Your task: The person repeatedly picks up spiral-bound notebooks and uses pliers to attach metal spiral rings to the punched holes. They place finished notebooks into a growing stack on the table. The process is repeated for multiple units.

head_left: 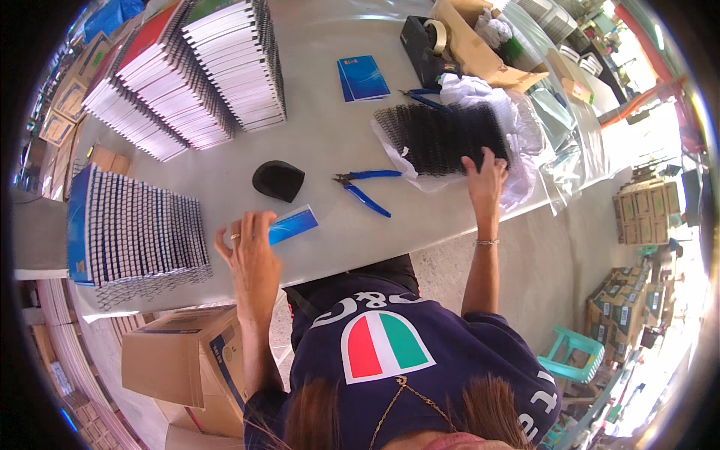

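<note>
My left hand (251,244) is at the near edge of the table, its bent fingers closed over the left end of a small blue booklet (300,223). Part of that booklet is hidden by the hand. To the right, my right hand (486,176) reaches onto a pile of black binding coils (442,135), fingers apart at the pile's near right edge. White plastic wrapping (517,150) surrounds the coils. Between my hands lie blue-handled pliers (365,189) with their handles spread, and a black rounded pad-like piece (278,181).
Stacks of coil-bound books (236,67) stand at the far left, with a blue-covered stack (142,229) nearer. Farther back are blue booklets (361,78), another pair of pliers (426,97), a tape dispenser (424,52) and a cardboard box (487,52). An open carton (180,360) sits below the table.
</note>
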